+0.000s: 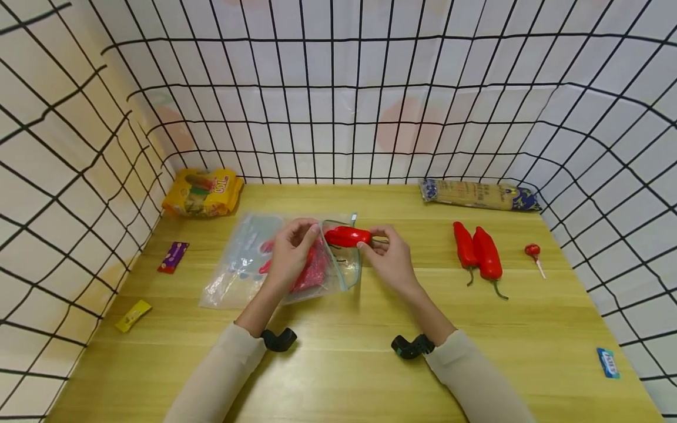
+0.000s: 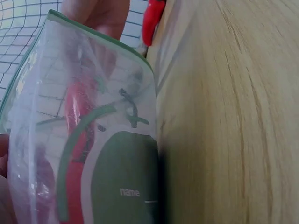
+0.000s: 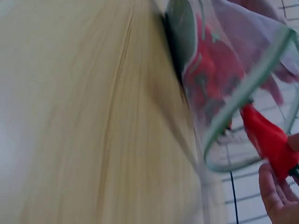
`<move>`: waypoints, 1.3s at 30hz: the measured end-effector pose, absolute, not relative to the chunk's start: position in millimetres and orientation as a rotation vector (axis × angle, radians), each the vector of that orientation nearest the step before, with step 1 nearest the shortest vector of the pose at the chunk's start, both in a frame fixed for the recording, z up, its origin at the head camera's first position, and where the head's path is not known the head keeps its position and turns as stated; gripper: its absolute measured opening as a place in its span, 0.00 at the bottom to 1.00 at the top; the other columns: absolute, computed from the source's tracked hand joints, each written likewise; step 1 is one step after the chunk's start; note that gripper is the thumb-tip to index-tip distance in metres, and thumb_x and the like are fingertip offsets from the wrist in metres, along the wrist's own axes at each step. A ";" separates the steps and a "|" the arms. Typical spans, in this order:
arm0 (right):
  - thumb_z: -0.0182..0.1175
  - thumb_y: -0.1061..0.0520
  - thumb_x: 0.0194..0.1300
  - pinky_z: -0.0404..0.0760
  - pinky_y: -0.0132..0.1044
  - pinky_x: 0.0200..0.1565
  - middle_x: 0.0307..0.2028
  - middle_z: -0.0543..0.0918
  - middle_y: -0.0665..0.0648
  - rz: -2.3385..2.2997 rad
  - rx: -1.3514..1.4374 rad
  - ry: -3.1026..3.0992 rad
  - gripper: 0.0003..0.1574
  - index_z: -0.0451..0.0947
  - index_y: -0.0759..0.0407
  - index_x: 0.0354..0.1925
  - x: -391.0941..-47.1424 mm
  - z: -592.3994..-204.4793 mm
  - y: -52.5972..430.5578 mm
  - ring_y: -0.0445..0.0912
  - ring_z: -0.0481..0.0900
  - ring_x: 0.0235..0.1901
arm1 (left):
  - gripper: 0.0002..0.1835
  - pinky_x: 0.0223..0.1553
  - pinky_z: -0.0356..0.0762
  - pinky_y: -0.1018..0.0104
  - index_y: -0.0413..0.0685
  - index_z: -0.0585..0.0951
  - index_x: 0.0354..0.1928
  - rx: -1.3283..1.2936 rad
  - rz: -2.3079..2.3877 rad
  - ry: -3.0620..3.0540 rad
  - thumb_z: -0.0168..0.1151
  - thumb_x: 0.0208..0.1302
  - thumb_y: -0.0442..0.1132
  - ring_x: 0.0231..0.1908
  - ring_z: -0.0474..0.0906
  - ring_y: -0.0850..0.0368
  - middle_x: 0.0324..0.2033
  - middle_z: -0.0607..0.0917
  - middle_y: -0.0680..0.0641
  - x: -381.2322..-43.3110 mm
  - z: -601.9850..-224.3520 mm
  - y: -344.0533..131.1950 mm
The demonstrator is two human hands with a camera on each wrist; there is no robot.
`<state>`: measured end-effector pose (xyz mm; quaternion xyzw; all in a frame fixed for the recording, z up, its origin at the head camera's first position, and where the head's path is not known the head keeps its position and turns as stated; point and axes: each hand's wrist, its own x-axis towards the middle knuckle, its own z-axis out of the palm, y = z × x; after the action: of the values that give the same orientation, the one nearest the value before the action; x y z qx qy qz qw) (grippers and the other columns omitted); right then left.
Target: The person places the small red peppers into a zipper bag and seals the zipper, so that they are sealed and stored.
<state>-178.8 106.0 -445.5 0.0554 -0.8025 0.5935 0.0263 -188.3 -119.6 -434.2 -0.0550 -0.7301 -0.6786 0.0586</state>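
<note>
A clear zip bag (image 1: 240,267) with a green rim lies on the table, its mouth gaping to the right; red things show through its plastic. My left hand (image 1: 291,249) pinches the bag's upper edge near the mouth. My right hand (image 1: 388,258) holds a red chili pepper (image 1: 349,237) by its stem end, and its tip is at the bag's mouth. The right wrist view shows the pepper (image 3: 266,140) at the green rim, with more red peppers (image 3: 212,65) inside. In the left wrist view the bag (image 2: 42,116) hides part of the right hand.
Two red peppers (image 1: 488,254) and a lollipop (image 1: 532,251) lie at right, a blue packet (image 1: 609,363) nearer. A noodle pack (image 1: 478,195) and a yellow bag (image 1: 203,192) stand at the back. Purple (image 1: 173,257) and yellow (image 1: 134,315) packets are at left. Black wire mesh (image 1: 346,88) borders the table.
</note>
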 end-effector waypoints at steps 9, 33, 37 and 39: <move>0.64 0.60 0.63 0.85 0.36 0.42 0.51 0.79 0.56 1.903 0.121 -2.413 0.19 0.74 0.57 0.52 -188.7 -445.8 72.0 0.50 0.85 0.46 | 0.13 0.48 0.78 0.73 0.40 0.80 0.49 -0.151 -2.117 -2.203 0.59 0.69 0.41 0.43 0.80 0.61 0.45 0.83 0.45 -176.7 -411.9 -115.3; 0.58 0.65 0.68 0.81 0.32 0.51 0.56 0.75 0.70 2.125 0.428 -2.331 0.22 0.68 0.69 0.58 -165.6 -432.0 113.5 0.64 0.76 0.57 | 0.18 0.53 0.78 0.68 0.50 0.80 0.49 -0.111 -2.133 -2.201 0.60 0.66 0.54 0.49 0.77 0.54 0.47 0.80 0.50 -188.0 -436.4 -124.5; 0.58 0.67 0.67 0.80 0.29 0.51 0.58 0.73 0.71 2.147 0.440 -2.279 0.22 0.67 0.69 0.58 -173.6 -439.1 104.5 0.63 0.75 0.59 | 0.16 0.48 0.78 0.71 0.48 0.81 0.49 -0.141 -2.163 -2.169 0.60 0.67 0.49 0.45 0.79 0.58 0.46 0.81 0.51 -190.2 -437.9 -123.0; 0.57 0.67 0.68 0.80 0.29 0.51 0.59 0.73 0.71 2.166 0.445 -2.273 0.22 0.67 0.69 0.58 -177.0 -441.2 97.1 0.62 0.75 0.59 | 0.14 0.45 0.78 0.72 0.45 0.81 0.48 -0.161 -2.175 -2.148 0.60 0.68 0.46 0.43 0.80 0.59 0.45 0.82 0.52 -187.3 -432.9 -121.1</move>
<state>-177.0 97.1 -441.2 0.1403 -0.7167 0.6830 -0.0145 -187.3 -121.1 -432.9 -0.0526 -0.7011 -0.7100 0.0400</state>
